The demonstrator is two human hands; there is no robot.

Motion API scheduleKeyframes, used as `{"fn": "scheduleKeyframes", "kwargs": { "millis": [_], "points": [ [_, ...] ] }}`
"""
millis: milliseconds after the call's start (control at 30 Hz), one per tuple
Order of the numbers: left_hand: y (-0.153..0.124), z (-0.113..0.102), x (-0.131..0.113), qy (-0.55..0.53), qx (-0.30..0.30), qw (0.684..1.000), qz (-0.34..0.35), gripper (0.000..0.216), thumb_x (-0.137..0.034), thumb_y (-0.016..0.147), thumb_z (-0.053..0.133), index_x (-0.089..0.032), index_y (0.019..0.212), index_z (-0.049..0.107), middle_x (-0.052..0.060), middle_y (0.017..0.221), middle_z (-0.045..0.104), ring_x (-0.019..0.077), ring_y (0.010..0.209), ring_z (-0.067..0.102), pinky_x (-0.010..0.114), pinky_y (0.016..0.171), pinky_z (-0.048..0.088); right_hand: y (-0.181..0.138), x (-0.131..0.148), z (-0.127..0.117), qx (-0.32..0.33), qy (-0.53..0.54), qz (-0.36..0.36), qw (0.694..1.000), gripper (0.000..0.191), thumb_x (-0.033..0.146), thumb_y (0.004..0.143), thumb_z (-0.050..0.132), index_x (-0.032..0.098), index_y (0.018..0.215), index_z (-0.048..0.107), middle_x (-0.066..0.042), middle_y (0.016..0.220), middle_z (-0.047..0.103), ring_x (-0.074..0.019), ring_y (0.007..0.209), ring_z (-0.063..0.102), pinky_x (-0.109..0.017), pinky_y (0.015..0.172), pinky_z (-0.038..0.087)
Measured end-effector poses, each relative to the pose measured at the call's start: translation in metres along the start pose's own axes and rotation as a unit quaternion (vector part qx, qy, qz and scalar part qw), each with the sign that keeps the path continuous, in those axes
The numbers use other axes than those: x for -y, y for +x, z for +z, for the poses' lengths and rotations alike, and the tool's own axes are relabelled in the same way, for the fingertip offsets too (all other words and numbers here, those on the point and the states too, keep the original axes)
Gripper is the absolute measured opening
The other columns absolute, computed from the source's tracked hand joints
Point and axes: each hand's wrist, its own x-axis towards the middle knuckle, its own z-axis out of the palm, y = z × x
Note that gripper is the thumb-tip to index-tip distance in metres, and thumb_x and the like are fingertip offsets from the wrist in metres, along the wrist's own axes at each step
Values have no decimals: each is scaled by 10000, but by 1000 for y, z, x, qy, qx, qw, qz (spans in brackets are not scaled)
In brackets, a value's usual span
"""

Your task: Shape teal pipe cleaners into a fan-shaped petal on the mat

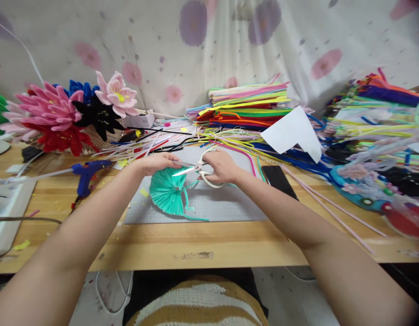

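My left hand point(159, 163) holds the top edge of a teal fan-shaped piece made of pipe cleaners point(166, 194), which rests on a grey cutting mat point(226, 203). My right hand point(220, 165) grips white-handled scissors point(195, 170). Their blades are slightly apart and point left, right at the top of the teal piece beside my left fingers. A loose teal stem trails from the piece toward the mat's near edge.
Pipe-cleaner flowers point(60, 113) stand at the back left, with a blue glue gun point(87, 174) in front of them. Stacks of coloured pipe cleaners point(246, 106) fill the back and right. A black phone point(279, 180) lies right of the mat, and a white paper piece point(292, 131) behind it.
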Motion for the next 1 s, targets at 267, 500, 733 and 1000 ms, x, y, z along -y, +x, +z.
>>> {"fn": "scheduleKeyframes", "kwargs": {
  "millis": [267, 500, 733, 1000],
  "points": [
    [-4, 3, -2, 33, -4, 999, 8, 147, -131, 571, 740, -124, 714, 705, 71, 649, 675, 159, 527, 594, 235, 483, 447, -2, -2, -2, 21, -30, 12, 999, 452, 611, 771, 430, 179, 849, 540, -81, 780, 628, -199, 685, 515, -296, 651, 254],
    [-11, 1, -2, 74, 19, 996, 56, 125, -182, 573, 751, -150, 682, 697, 57, 693, 677, 136, 592, 578, 218, 553, 442, -7, -11, 1, -37, 73, 145, 986, 420, 558, 797, 429, 165, 934, 488, -71, 836, 617, -186, 703, 535, -261, 610, 315],
    [-13, -7, 5, 150, 33, 983, 98, 202, -296, 594, 728, -168, 747, 696, 34, 753, 663, 134, 680, 564, 219, 649, 420, -18, -39, -2, 8, 4, 315, 949, 462, 536, 784, 478, 157, 1047, 508, -115, 938, 655, -240, 793, 590, -282, 614, 368],
    [-9, -8, 11, 311, -19, 941, 133, 322, -476, 657, 632, -200, 808, 703, -10, 817, 661, 163, 803, 547, 242, 741, 390, -23, -50, 2, 143, -45, 328, 933, 334, 410, 781, 510, 160, 983, 603, -114, 1013, 651, -222, 871, 595, -265, 694, 405]
  ]
}}
